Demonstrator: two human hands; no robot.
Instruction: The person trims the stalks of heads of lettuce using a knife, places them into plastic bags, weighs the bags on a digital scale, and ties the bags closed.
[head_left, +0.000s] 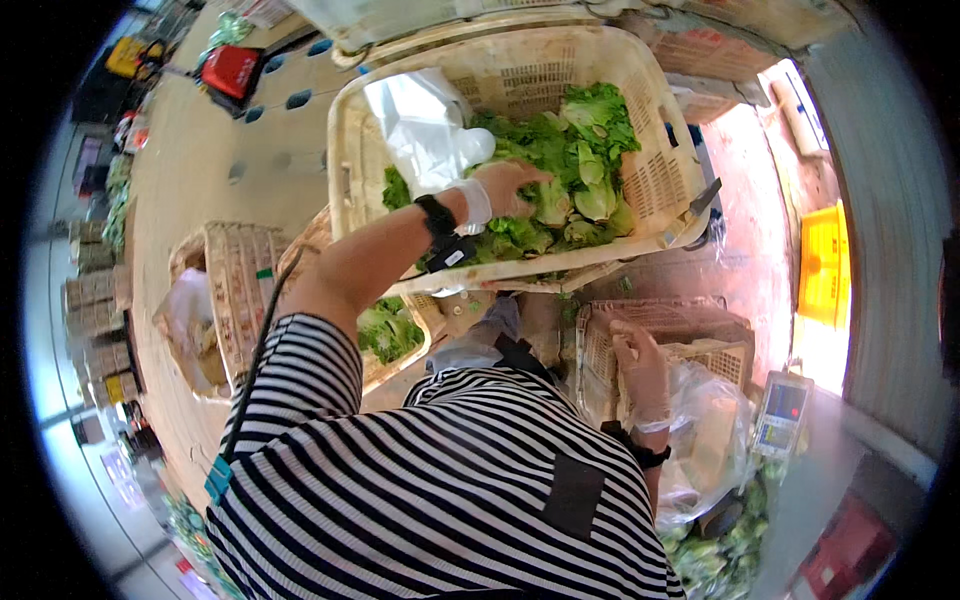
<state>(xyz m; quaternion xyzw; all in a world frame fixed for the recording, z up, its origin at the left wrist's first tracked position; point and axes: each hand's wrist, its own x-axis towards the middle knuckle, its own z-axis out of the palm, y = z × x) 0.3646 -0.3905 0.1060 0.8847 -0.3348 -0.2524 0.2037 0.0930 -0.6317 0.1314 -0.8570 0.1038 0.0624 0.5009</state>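
Note:
My left hand (511, 187), in a clear glove with a loose cuff, reaches down into a cream plastic crate (667, 191). Its fingers touch the green lettuce heads (553, 201); whether they grip one is hidden. Beside that hand, a bunched clear plastic bag (420, 124) and a white round-ended object (476, 146) lie on the crate's left part. A knife (703, 199) sticks up at the near right corner of the crate. Lower right, my right hand (637, 360) hangs with nothing in it, fingers loosely curled and apart, above a brownish plastic crate (664, 319).
A wicker-like basket (240, 300) stands left, and a lower crate of lettuce (390, 330) sits under the big one. At right are a filled clear bag (709, 442), a weighing scale display (782, 415) and a yellow crate (821, 262). A red device (231, 73) is at upper left.

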